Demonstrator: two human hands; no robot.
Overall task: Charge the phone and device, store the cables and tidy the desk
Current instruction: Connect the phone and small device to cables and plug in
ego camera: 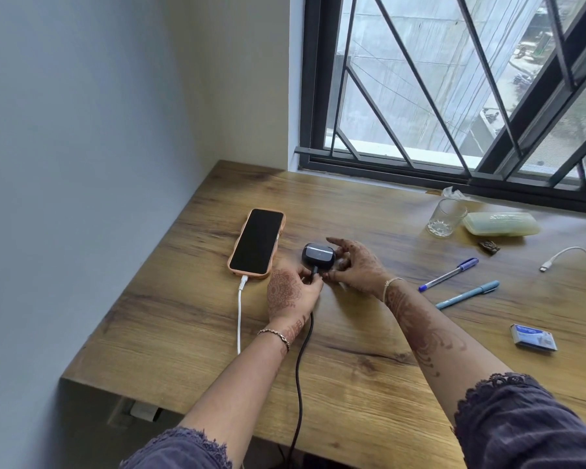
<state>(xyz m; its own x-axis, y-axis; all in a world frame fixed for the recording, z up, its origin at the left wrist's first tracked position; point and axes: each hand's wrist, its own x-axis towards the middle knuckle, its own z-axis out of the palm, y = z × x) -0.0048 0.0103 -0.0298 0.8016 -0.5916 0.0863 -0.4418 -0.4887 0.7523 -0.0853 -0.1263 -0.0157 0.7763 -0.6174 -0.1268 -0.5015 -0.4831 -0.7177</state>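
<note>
On the left of the counter [190, 333] lies the phone [256, 242], screen up and dark, in a tan cover; a white cable [239, 316] is plugged into its near end and runs back to the counter's front edge; just right of it the left hand [286, 294] pinches the plug of a black cable [300, 367] between thumb and fingers, at the near edge of the device [318, 256]; this cable trails under the wrist and off the front edge; the device, a small dark rounded case, sits flat just right of the phone, apart from it; the right hand [356, 265] is beside it, fingers loosely spread, fingertips at its right side, gripping nothing that I can see; further right, two pens [449, 275] lie aslant, near each other; beyond them, by the window [454, 96], stands a glass [445, 218] with a pale box [501, 224] just beside it; at the far right a loose cable [569, 255] curls, and nearer lies a small packet [533, 338].
</note>
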